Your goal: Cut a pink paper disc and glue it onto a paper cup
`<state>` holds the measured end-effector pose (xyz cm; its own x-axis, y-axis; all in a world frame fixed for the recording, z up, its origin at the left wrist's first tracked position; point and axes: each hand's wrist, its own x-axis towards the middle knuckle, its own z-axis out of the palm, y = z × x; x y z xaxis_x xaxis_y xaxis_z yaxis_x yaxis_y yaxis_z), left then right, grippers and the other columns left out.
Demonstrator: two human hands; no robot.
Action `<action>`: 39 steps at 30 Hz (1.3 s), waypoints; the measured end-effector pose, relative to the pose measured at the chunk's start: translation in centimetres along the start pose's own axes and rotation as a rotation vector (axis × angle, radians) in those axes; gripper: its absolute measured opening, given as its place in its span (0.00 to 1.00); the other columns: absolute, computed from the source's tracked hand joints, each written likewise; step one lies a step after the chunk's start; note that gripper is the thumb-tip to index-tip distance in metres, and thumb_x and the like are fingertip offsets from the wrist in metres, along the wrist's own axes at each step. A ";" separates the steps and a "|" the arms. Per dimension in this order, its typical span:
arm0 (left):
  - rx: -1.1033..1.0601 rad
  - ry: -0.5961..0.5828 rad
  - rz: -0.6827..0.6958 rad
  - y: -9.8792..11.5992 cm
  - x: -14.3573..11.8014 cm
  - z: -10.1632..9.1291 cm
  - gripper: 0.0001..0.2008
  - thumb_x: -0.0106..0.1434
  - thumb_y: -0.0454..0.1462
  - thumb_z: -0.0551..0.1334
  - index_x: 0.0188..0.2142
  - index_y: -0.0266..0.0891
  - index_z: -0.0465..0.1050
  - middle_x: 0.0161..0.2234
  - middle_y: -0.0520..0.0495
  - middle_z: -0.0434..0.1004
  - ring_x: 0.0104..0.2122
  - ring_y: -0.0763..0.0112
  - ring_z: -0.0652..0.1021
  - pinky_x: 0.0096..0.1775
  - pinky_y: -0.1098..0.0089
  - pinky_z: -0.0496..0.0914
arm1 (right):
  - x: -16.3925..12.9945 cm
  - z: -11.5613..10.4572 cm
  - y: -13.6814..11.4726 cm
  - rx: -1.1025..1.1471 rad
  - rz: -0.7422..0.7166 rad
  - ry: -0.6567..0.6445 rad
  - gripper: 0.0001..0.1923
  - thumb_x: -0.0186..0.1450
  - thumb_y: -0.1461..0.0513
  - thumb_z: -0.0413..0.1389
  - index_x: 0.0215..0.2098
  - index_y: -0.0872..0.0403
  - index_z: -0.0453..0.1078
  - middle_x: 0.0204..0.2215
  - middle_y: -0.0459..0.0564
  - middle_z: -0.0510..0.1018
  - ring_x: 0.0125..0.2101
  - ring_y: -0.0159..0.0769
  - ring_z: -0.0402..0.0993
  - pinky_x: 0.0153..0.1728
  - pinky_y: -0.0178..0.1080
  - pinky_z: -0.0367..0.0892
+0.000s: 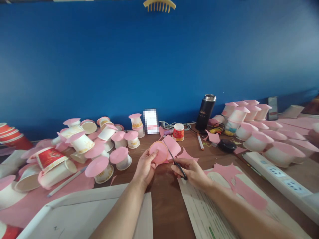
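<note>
A pink paper disc [159, 152] sits above the counter [164, 199], pinched in the left hand [146, 166]. The right hand [193, 172] grasps black scissors [177, 164], blades at the disc's right edge, paper cups [119, 158] crowding the left.

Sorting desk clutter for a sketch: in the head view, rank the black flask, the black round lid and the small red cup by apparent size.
1. black flask, clearly largest.
2. black round lid and small red cup look about alike; the lid lies nearer the camera, so I won't rank them.
</note>
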<state>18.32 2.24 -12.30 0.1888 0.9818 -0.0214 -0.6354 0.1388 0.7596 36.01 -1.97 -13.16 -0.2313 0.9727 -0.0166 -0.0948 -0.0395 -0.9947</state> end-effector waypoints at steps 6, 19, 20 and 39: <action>0.014 0.020 0.002 0.0 0.0 0.0 0.15 0.53 0.36 0.70 0.40 0.36 0.72 0.37 0.44 0.81 0.39 0.64 0.80 0.45 0.65 0.73 | 0.0 0.1 -0.2 -0.025 0.019 0.039 0.28 0.55 0.51 0.65 0.46 0.62 0.74 0.19 0.44 0.68 0.22 0.28 0.62 0.24 0.34 0.55; 0.027 0.022 -0.009 0.2 -0.3 0.3 0.14 0.53 0.37 0.70 0.37 0.36 0.71 0.35 0.45 0.80 0.37 0.65 0.80 0.43 0.65 0.73 | -0.3 0.8 -1.6 0.004 0.012 0.044 0.25 0.50 0.49 0.67 0.36 0.61 0.76 0.19 0.43 0.66 0.21 0.27 0.59 0.24 0.35 0.53; 0.027 0.025 -0.008 0.2 -0.3 0.4 0.14 0.53 0.37 0.71 0.37 0.36 0.71 0.35 0.45 0.80 0.37 0.65 0.80 0.43 0.65 0.73 | -0.3 0.8 -1.6 -0.001 0.011 0.043 0.25 0.51 0.49 0.66 0.36 0.61 0.76 0.18 0.43 0.65 0.21 0.27 0.59 0.24 0.35 0.53; 0.023 0.014 -0.002 0.2 -0.3 0.2 0.14 0.53 0.37 0.70 0.37 0.35 0.71 0.35 0.45 0.80 0.36 0.66 0.80 0.42 0.65 0.73 | -0.1 0.7 -0.9 -0.074 0.014 0.070 0.26 0.52 0.47 0.65 0.36 0.60 0.76 0.19 0.44 0.67 0.19 0.26 0.61 0.22 0.34 0.53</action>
<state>18.31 1.92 -12.01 0.1795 0.9832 -0.0316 -0.6179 0.1377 0.7741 35.46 -2.17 -12.21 -0.1638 0.9859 -0.0354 -0.0192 -0.0391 -0.9991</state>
